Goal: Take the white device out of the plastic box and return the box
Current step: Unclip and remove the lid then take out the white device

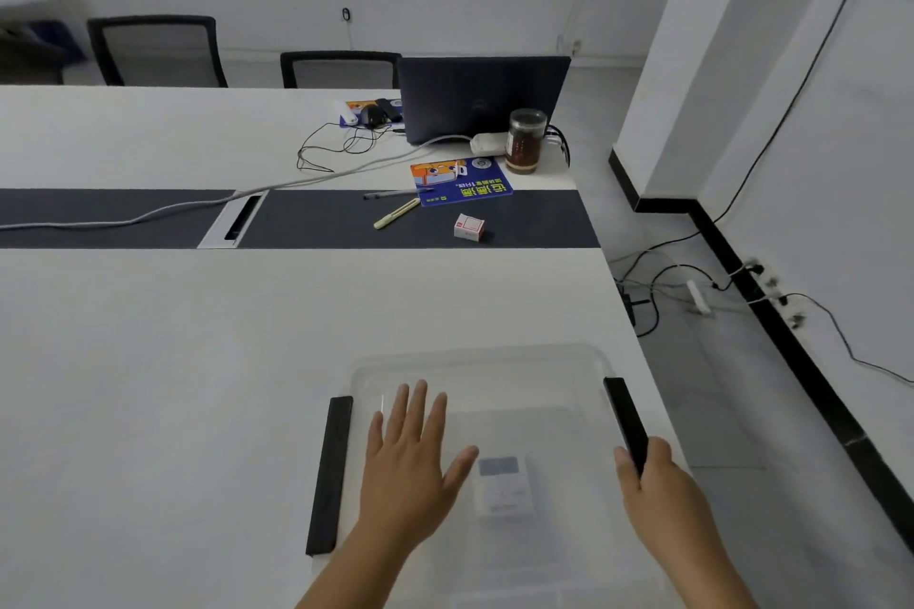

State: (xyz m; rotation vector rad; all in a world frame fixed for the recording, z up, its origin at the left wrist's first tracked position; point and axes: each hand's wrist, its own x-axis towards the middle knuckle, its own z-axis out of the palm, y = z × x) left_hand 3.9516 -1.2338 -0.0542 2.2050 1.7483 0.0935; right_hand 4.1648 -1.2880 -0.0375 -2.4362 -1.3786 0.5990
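While the white device (504,485) lies flat on the bottom of the clear plastic box (475,361), seen blurred through the lid, the left hand (410,465) rests palm down on that lid just beside it, fingers spread wide and gripping nothing. At the box's right edge the right hand (662,485) is closed around the near end of the black latch (625,415), and a matching black latch (329,475) runs along the left edge. All of this sits on the near right part of a white table (173,361), with a laptop (482,96), a jar (525,141) and a blue booklet (460,181) well apart at the far end.
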